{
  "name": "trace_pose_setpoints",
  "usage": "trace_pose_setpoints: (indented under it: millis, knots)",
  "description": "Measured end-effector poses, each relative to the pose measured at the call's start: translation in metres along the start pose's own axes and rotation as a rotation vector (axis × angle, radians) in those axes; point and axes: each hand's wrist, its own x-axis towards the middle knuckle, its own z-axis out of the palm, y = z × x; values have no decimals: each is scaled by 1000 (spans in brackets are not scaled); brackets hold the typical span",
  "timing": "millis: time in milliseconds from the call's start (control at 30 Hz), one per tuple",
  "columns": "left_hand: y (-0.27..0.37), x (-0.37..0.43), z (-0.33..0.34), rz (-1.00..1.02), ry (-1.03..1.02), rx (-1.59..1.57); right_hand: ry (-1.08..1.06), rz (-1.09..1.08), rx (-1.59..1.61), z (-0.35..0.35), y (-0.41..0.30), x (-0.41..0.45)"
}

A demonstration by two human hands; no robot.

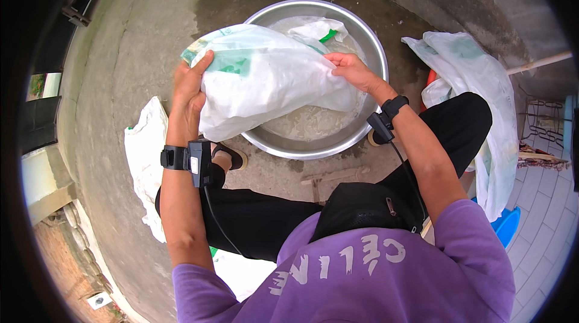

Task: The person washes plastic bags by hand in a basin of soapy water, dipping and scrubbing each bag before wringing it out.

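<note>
A large white woven plastic sack [271, 74] with green print is stretched between my two hands, over the left part of a round metal basin [312, 154]. My left hand [192, 81] grips its left end, the thumb on top near the printed edge. With finger and thumb, my right hand [350, 68] pinches its right side above the basin. The sack's lower right part hangs into the basin or just over it; which one I cannot tell. Cloudy, foamy water [303, 124] stands in the basin, and another white piece with a green strip [323, 30] lies in it at the back.
White sacks [147, 155] lie on the concrete floor at my left. More sacks [488, 87] are draped at my right over something red, beside a wooden pole [538, 63] and a blue plastic container [506, 228]. My shoes flank the basin's near side. Wet concrete lies behind it.
</note>
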Motion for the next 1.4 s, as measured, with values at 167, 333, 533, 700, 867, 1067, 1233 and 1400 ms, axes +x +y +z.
trace_pose_setpoints:
  millis: [167,333,533,700,867,1067,1233,1400]
  knots:
    - [-4,3,-2,4,-17,-31,131,-27,-92,16,4,9]
    - [-2,0,-2,2,-30,14,303,-83,-254,-1,28,9]
    - [-13,-5,-1,6,-6,83,426,-127,-390,-4,49,14]
    - [-19,-1,-5,32,62,123,658,-123,-714,-12,68,23]
    - [-6,-1,-20,8,121,-12,579,410,-1073,-59,101,-9]
    - [-8,7,-4,119,159,37,91,491,-1149,-71,203,-31]
    - [-9,1,-17,165,245,24,167,477,-1407,-4,240,-34]
    - [-12,11,-17,191,217,-29,-787,544,-1242,-12,175,10]
